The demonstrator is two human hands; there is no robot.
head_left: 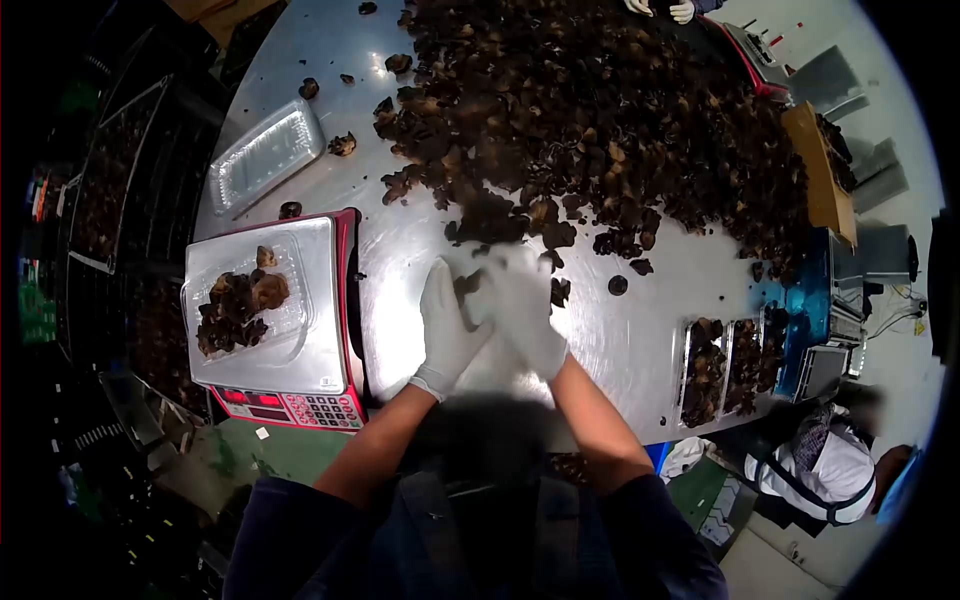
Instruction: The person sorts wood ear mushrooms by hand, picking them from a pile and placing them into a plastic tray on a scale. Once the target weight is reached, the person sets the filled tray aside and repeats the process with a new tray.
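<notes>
Both hands wear white gloves and are close together over the metal table [390,300], just below a large heap of dark brown mushroom-like pieces [600,120]. My left hand [452,325] has its thumb and fingers apart, with a dark piece showing near its fingertips; whether it touches that piece is unclear. My right hand [520,310] is smeared by motion, and its fingers cannot be made out. On the left, a red-and-silver scale [315,350] carries a clear plastic tray [296,325] with several brown pieces [240,305] in it.
An unfilled clear tray [265,160] lies at the upper left. Filled trays [705,370] stand at the right near a blue container [808,300]. A cardboard box [815,170] is at the right edge. A co-worker's gloved hands [682,12] show at the top, another person [825,465] at lower right.
</notes>
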